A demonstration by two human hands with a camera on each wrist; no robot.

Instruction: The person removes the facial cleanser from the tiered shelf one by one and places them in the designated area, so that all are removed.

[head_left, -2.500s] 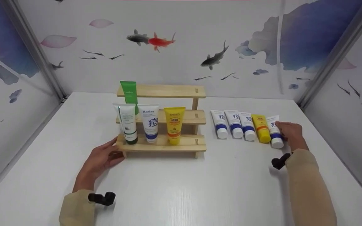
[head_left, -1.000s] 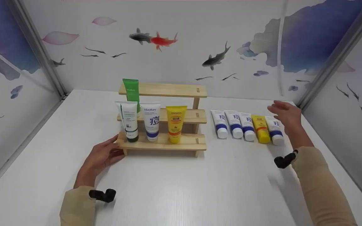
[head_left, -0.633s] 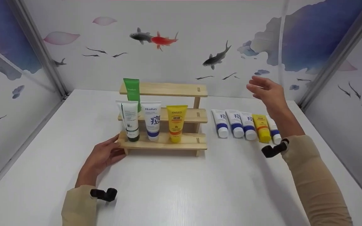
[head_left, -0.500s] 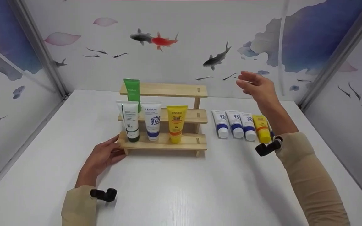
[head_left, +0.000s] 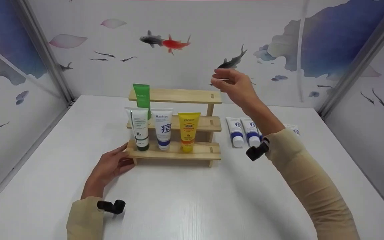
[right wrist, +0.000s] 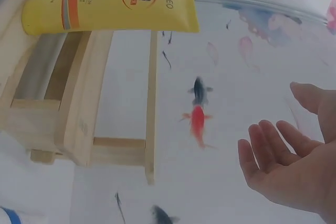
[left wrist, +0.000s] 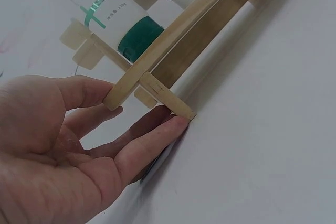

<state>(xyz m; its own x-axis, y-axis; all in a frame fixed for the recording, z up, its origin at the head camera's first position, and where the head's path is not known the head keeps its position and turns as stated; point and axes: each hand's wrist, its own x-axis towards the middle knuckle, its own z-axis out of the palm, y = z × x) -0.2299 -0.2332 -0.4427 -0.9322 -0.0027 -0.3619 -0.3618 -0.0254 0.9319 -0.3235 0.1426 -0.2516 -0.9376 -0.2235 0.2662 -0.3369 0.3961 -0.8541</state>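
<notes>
My left hand (head_left: 110, 166) holds the lower left end of a three-tier wooden display stand (head_left: 175, 155). In the left wrist view, the thumb (left wrist: 89, 92) presses the plank's end while other fingers reach below it to the leg. My right hand (head_left: 233, 85) hovers with nothing in it, fingers loosely bent, above the stand's right end. Upright on the bottom step are a white-and-green tube (head_left: 140, 130), a white-and-blue tube (head_left: 163, 128) and a yellow tube (head_left: 188, 131). A green tube (head_left: 142, 96) stands behind them, its lower part mostly hidden.
Right of the stand, white-and-blue tubes (head_left: 235, 130) lie in a row on the white table (head_left: 178, 203); my right forearm hides part of the row. Printed walls (head_left: 185, 20) close in the back and both sides.
My right hand has let go of the rightmost lying tube, risen, and swung left to above the stand's right end. My left hand stays on the stand.
</notes>
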